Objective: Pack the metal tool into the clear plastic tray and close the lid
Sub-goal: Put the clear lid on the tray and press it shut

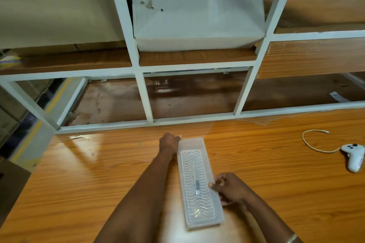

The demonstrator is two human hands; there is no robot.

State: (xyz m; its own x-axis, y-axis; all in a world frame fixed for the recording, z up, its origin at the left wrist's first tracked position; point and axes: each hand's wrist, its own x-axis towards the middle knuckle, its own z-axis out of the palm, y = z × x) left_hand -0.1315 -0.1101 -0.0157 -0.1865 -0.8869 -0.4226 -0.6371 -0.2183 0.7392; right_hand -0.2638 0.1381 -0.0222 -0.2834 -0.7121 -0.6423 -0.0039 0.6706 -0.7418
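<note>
A long clear plastic tray (205, 221) lies lengthwise on the wooden table, its ribbed lid down over it. The metal tool (197, 181) shows through the lid as a thin dark bar along the middle. My left hand (169, 142) rests at the tray's far left corner, fingers curled over the edge. On the right long edge, near the middle, my right hand (229, 187) has its fingers pinched on the rim.
A white game controller (354, 157) with a pale cable (312, 144) lies at the right of the wooden table (98, 173). Behind the table stands a white metal shelf frame (147, 102) holding a white cardboard box (197, 23).
</note>
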